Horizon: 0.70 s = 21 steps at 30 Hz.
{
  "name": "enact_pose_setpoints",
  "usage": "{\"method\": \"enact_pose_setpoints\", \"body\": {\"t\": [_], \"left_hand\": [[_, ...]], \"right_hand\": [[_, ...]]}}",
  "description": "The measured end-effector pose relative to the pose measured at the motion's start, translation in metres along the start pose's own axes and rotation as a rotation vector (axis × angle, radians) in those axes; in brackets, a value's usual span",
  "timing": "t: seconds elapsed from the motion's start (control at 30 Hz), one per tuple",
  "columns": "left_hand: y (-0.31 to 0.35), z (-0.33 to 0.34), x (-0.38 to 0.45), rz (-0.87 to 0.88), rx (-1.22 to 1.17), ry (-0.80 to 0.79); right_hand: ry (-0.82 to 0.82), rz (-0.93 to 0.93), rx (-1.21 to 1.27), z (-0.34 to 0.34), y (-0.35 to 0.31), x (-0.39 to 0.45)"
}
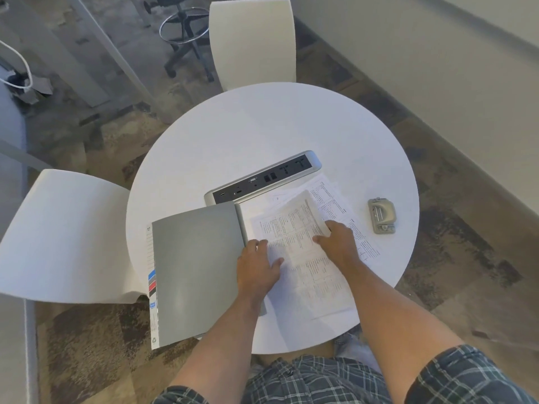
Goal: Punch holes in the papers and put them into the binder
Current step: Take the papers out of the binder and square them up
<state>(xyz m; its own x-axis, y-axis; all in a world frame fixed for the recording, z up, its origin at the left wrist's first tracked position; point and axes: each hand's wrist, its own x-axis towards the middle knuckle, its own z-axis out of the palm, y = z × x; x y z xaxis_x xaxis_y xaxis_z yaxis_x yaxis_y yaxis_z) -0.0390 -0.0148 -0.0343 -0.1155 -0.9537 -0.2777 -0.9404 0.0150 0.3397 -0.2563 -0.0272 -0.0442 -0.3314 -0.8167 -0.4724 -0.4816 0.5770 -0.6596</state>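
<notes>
- At the far left of the frame a white chair [64,234] stands just beside the round white table [262,135], its curved back nearly touching the table's edge.
- Left of centre, the grey binder [195,272] lies open on the table, its cover overhanging the near-left edge; coloured index tabs [152,282] (blue, red and dark) show along the cover's left side.
- At top centre a second white chair [252,42] stands at the far side of the table, with a dark swivel stool [186,36] behind it on the patterned floor.
- In the middle of the table a silver power and socket strip [262,177] lies at an angle, just beyond the binder's upper edge.
- The left hand [258,266] rests flat by the binder's spine, fingers spread and pressing down on the left margin of the papers [303,258]; it grips nothing.
- The printed papers lie in a loose, fanned stack just right of the spine, lower centre of the frame.
- The right hand [335,240] is curled over the top sheets, thumb on the page and fingers tucked under a lifted edge (a light pinch, not a tight fist).
- At the right, a grey hole punch [381,215] sits on the table, apart from the papers and untouched by either hand.
</notes>
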Motion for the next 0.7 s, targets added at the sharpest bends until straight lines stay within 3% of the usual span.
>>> {"method": "enact_pose_setpoints", "body": {"t": [0.1,0.43,0.7], "left_hand": [[0.016,-0.001,0.002,-0.074,-0.094,0.046],[0.047,0.012,0.002,-0.097,-0.079,-0.201],[0.046,0.011,0.006,-0.084,-0.030,-0.198]], "right_hand": [[0.026,-0.011,-0.085,-0.024,-0.005,0.022],[0.073,0.050,-0.650,-0.043,-0.007,0.056],[0.105,0.057,-0.627,-0.039,-0.009,0.053]]}}
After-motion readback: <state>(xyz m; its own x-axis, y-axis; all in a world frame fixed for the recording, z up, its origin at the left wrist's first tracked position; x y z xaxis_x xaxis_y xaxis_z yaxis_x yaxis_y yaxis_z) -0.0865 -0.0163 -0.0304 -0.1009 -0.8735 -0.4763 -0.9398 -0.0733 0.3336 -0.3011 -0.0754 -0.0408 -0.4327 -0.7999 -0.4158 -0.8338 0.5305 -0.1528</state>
